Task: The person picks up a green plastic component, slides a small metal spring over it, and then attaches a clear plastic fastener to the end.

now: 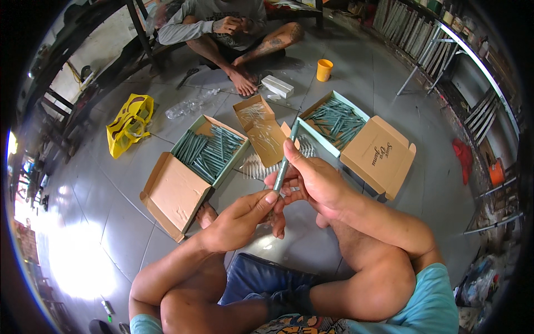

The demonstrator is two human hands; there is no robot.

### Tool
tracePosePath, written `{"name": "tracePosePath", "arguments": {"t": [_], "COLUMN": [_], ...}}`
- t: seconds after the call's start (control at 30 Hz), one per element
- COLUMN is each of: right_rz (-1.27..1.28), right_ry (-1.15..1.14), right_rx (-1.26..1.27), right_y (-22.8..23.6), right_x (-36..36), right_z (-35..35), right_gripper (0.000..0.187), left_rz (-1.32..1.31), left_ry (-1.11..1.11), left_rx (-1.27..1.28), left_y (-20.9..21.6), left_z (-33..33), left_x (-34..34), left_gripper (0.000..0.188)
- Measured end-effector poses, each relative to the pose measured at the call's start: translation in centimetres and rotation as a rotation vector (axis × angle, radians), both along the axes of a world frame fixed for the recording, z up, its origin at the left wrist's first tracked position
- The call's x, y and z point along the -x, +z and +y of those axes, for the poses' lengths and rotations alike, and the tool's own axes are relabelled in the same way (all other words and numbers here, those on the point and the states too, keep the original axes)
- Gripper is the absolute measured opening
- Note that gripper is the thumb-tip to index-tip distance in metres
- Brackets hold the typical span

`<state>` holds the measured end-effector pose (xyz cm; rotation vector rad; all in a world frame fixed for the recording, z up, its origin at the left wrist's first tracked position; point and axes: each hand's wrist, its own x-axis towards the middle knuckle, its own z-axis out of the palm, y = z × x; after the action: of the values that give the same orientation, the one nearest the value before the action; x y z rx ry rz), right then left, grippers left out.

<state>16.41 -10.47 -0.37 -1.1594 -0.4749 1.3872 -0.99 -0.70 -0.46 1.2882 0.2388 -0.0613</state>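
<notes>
Both hands held one thin green stick (287,157): right hand (311,181) fingers wrapped its middle, left hand (239,217) fingertips pinched its bottom. I think the next move needed a gentle twist

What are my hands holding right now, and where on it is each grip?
A thin grey-green stick, held upright. The right hand pinches its middle; the left hand grips its lower end between thumb and fingers.

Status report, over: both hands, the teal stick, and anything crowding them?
Left hand and right hand both gripping one thin teal stick, held upright. Open box of teal sticks on floor beyond. Nothing blocking the hands.
</notes>
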Motion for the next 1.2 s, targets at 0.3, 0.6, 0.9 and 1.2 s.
{"name": "tracePosePath", "arguments": {"t": [0.3, 0.6, 0.9, 1.2], "right_rz": [-0.223, -0.129, -1.228, -1.909], "right_ry": [-0.125, -0.529, -0.804, 0.383], "right_rx": [0.15, 0.425, 0.802, -0.136], "right_y": [-4.6, -23.5, -27.9, -28.7], "right_x": [-2.0, -29.9, -33.6, -17.6], "right_z": [1.4, 1.5, 3.3, 5.4], "right_gripper": [0.044, 0.026, 0.033, 0.027], "left_rz": [0.183, 0.102, 0.098, 0.127], "left_ry": [0.079, 0.825, 0.938, 0.959], "left_rx": [0.085, 0.303, 0.354, 0.382], "left_y": [-6.1, -4.1, -3.7, -4.4], "left_z": [1.2, 5.1, 6.3, 6.3], "left_x": [-0.8, -0.8, 1.1, 1.1], "left_gripper": [0.058, 0.077, 0.062, 0.047]}}
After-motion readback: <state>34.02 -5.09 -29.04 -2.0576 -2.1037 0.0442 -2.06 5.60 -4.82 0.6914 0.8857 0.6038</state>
